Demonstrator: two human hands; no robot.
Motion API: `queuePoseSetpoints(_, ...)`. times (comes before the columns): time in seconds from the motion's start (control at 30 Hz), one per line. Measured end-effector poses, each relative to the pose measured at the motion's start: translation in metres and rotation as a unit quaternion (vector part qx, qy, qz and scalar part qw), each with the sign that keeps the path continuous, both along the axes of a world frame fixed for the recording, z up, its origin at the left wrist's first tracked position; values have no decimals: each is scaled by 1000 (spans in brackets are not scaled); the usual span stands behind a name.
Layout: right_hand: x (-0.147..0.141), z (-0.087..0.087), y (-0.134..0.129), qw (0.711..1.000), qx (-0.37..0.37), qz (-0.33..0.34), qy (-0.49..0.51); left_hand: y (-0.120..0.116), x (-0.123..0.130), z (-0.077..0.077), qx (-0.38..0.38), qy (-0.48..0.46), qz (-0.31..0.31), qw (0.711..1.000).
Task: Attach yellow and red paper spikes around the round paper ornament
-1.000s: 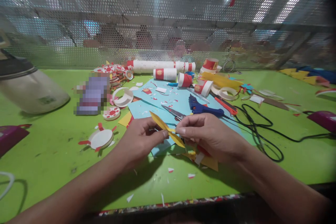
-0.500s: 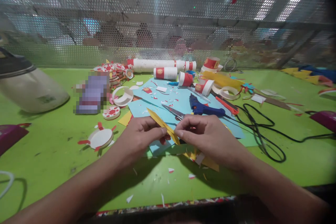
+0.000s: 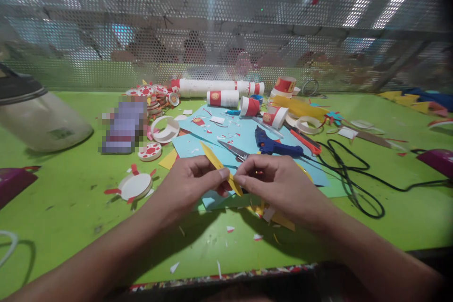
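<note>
A folded piece of yellow paper (image 3: 211,155) stands slanted between my hands, above the light-blue paper sheets. My left hand (image 3: 191,179) is closed on it, thumb on the near face and fingers behind. At the paper's right edge, the thumb and forefinger of my right hand (image 3: 279,177) pinch together on it. Just beyond my hands lie scissors (image 3: 230,147), their blades pointing up and left. A blue glue gun (image 3: 278,145) rests behind my right hand. Yellow paper scraps (image 3: 283,221) lie beneath the right hand.
Paper cups (image 3: 222,98) lie at the back, near a perforated metal screen (image 3: 212,33). Leftward are a blurred phone (image 3: 123,127), a tape roll (image 3: 164,130) and a white disc with red tabs (image 3: 134,186). A black cable (image 3: 348,170) loops on the right. An orange cutter (image 3: 304,141) lies behind the glue gun.
The yellow paper has tilted slightly and its upper tip has shifted a little right. My left thumb has slid right along it. My right hand stays almost still.
</note>
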State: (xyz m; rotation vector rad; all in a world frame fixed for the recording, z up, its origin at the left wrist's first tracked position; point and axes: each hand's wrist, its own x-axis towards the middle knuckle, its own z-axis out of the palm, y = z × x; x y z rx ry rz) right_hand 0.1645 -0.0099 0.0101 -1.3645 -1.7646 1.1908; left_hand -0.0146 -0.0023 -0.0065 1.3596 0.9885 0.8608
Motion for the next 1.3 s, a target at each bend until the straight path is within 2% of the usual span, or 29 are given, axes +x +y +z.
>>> queuePoseSetpoints(0.4,7,5,2,999,9,-5,42,1,-1,1,16,42,25,999)
queuePoseSetpoints(0.57,2,5,1,999,-1,37,23,0,-1,2,29,56,17,998)
queuePoseSetpoints(0.7,-1,0,-1,999,1,41,21,0,-2,0,41,68,12,997)
queuePoseSetpoints(1.07,-1,-2,0,999,3,39,20,1,-3,3,32,48,43,997)
queuePoseSetpoints(1.3,2,-3,0,999,12,36,6,3,-5,-7,19,19,54,998)
